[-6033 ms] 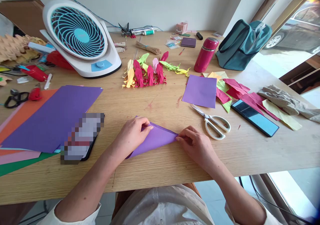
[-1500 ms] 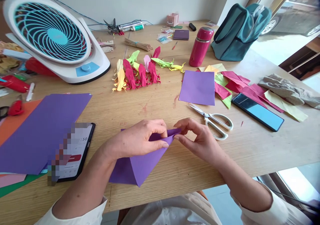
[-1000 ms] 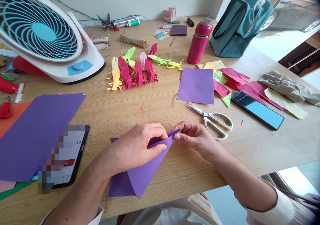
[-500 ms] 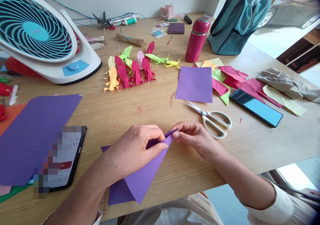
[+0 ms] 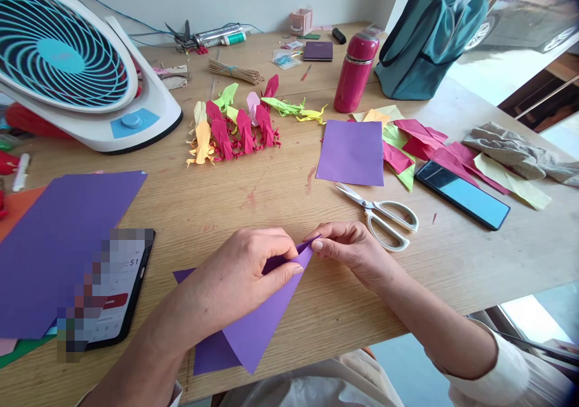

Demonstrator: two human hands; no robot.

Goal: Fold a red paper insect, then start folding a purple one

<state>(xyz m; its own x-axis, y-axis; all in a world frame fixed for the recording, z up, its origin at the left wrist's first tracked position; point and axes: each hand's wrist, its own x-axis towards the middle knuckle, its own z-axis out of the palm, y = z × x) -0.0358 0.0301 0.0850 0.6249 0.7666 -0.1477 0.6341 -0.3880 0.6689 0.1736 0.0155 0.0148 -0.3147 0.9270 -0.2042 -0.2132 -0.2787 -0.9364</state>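
Note:
A purple sheet of paper (image 5: 266, 325), folded over on itself, lies near the table's front edge with its upper layer raised. My left hand (image 5: 257, 265) pinches its upper edge between thumb and fingers. At the pointed right corner, my right hand (image 5: 346, 247) closes thumb and fingertips on the paper. The two hands are a little apart. White-handled scissors (image 5: 380, 214) lie just beyond my right hand, and a flat purple square (image 5: 351, 152) rests behind them. Part of the folded sheet is hidden under my left hand and forearm.
Purple sheets (image 5: 76, 232) and a phone (image 5: 117, 298) lie left. Folded paper figures (image 5: 244, 129) stand behind, near a fan (image 5: 149, 102). To the right are a red bottle (image 5: 355, 75), a teal bag (image 5: 416, 57), paper scraps (image 5: 418, 138) and another phone (image 5: 465, 196).
The left part of the folded purple sheet has shifted slightly left, and more of its left corner shows. Both hands keep nearly the same grip.

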